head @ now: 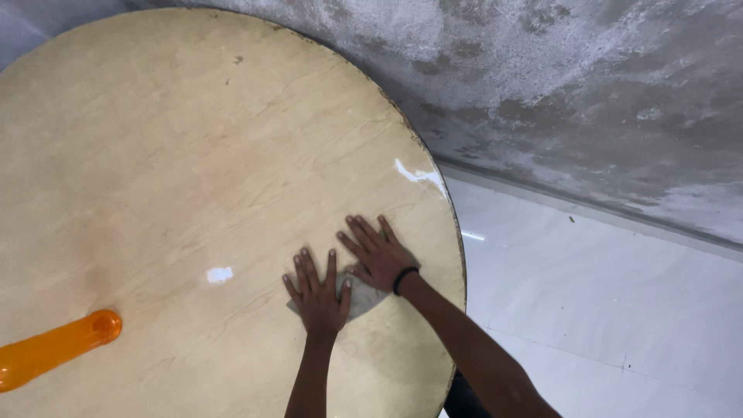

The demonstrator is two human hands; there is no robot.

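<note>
Here, both hands lie flat, fingers spread, on a small grey cloth [364, 300] near the right rim of a round, pale wood-grain table [193, 155]. The left hand [319, 296] covers the cloth's left part; the right hand [379, 254], with a dark band [405, 279] at the wrist, presses its upper right corner. Neither hand grips; palms are down and open. An orange plastic object [54, 348], rounded at its end, rests on the table well apart from the cloth, at the tabletop's lower left. Judged from this view, the wiping appears under way: glossy patches show on the tabletop, and faint marks remain towards its far side.
</note>
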